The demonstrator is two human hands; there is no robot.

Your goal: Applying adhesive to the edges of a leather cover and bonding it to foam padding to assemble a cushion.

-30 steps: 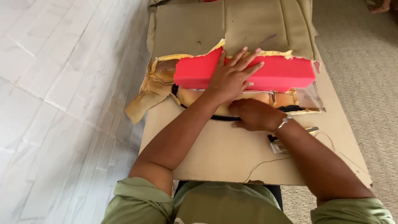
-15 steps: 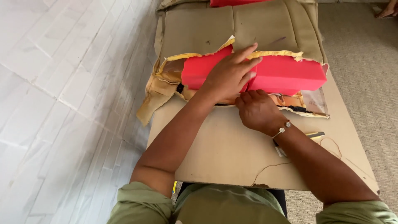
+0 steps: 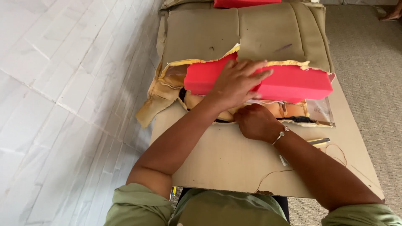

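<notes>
A long red foam block lies across a torn tan seat cover with yellow foam edges. My left hand rests flat on top of the red block, fingers spread, pressing it. My right hand is curled just below the block at the torn cover's lower edge; what its fingers pinch is hidden. A thin bracelet circles my right wrist.
The cover lies on a brown cardboard sheet. A thin wire and a small yellow-tipped tool lie on the cardboard at right. White tiled floor is left; grey carpet is right. Another red block shows at top.
The view has shifted slightly. My left hand stays pressed on the red block. My right hand has stayed below it near the torn edge.
</notes>
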